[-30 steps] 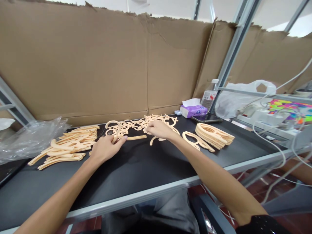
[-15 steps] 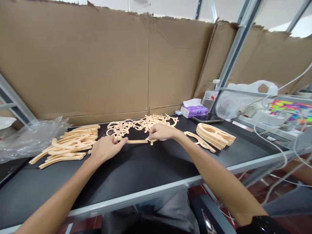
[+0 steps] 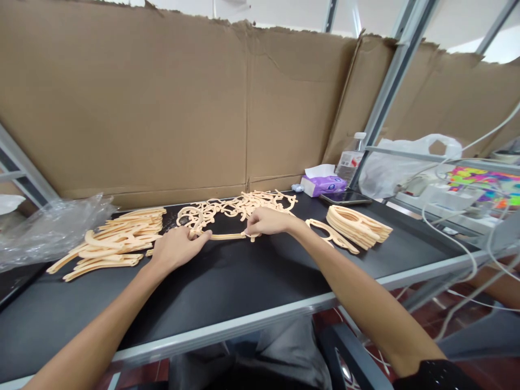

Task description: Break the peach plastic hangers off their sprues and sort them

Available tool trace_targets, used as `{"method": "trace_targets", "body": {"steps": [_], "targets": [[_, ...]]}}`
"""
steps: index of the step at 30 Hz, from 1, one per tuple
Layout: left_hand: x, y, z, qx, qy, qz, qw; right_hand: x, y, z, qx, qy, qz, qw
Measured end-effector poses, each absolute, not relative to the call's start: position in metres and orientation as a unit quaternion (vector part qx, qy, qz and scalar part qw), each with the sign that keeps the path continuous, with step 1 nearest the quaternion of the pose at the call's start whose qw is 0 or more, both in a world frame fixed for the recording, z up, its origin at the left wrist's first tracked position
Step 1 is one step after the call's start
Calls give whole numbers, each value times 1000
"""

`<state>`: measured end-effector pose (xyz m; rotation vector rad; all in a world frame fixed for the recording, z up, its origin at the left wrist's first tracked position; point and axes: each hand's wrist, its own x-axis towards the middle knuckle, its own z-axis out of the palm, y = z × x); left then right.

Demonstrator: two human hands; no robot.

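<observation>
Strip (image 3: pixel 227 236) looks light and stiff, best held by its ends. Left hand (image 3: pixel 175 248) and right hand (image 3: pixel 270 221) pinch one each.

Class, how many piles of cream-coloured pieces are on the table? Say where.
3: one pile left of the left hand, one stack right of the right hand, one tangled heap beyond both. Others may be hidden.

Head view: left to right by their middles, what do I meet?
Clear plastic → loose beige pile → left hand → beige bar → right hand → purple tissue pack → beige stack → multicoloured item.
</observation>
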<state>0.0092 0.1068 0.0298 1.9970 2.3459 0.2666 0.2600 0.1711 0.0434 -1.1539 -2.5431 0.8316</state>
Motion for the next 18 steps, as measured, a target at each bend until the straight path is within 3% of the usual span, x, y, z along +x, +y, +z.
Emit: {"method": "trace_targets", "body": {"steps": [18], "targets": [[8, 107, 27, 661, 747, 74, 23, 261, 171, 45, -420, -866, 259, 84]]}}
